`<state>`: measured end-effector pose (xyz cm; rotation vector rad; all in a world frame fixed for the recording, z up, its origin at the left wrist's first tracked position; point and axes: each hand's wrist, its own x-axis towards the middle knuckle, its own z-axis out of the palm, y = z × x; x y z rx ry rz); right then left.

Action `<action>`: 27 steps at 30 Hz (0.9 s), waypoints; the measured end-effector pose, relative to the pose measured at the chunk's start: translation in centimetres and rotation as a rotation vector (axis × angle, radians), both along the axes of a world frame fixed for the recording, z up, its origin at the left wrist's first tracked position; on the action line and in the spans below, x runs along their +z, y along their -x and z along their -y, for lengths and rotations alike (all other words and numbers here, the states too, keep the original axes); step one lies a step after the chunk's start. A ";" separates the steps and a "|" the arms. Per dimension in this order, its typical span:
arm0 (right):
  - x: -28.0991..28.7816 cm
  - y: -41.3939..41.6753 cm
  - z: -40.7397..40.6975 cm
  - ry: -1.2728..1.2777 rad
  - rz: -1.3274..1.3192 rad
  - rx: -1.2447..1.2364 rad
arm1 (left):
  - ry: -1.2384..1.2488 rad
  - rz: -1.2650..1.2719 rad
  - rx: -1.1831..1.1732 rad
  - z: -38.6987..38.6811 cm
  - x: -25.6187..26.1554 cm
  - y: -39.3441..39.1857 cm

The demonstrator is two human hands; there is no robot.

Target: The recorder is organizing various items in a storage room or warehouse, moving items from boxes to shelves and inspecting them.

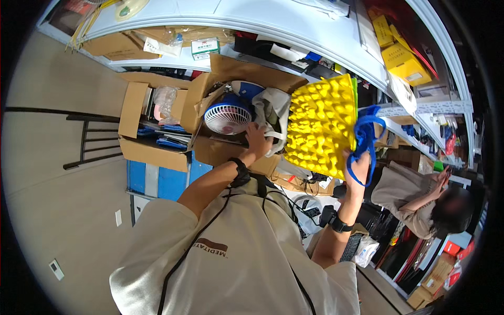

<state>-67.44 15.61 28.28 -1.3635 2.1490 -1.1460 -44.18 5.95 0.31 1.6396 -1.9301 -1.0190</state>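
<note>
In the open cardboard box (220, 151) before me, my left hand (260, 141) has its fingers curled at the light strap of a white cloth bag (280, 102). Just left of those fingers lies a small fan with a white round grille (227, 119) and a blue body. My right hand (359, 167), out to the right, grips blue fabric straps (366, 134). They belong to a yellow bag (321, 126) covered in soft raised spikes, with a green edge along its far side. The yellow bag hangs beside the box, partly over its right side.
A second open carton (153, 153) with blue folders (173, 138) and bubble wrap (165, 103) adjoins on the left. Beneath is a blue container (143, 179). White shelving (177, 15) spans the far side. Another person (413, 197) stands at right, holding a small dark object.
</note>
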 end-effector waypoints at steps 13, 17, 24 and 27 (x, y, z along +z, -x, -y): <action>-1.9 2.0 -2.0 -0.097 -0.018 -0.032 | -0.002 0.017 -0.625 4.6 4.0 -4.0; -1.2 1.5 -1.4 -0.146 -0.056 -0.057 | 0.008 0.041 -0.223 6.5 7.7 -10.9; -1.1 1.4 -2.0 -0.182 -0.089 -0.152 | 0.279 0.333 -0.116 11.8 6.8 -19.1; -1.4 1.5 -2.3 -0.122 -0.032 -0.177 | 0.216 0.415 -0.260 13.1 4.3 -20.1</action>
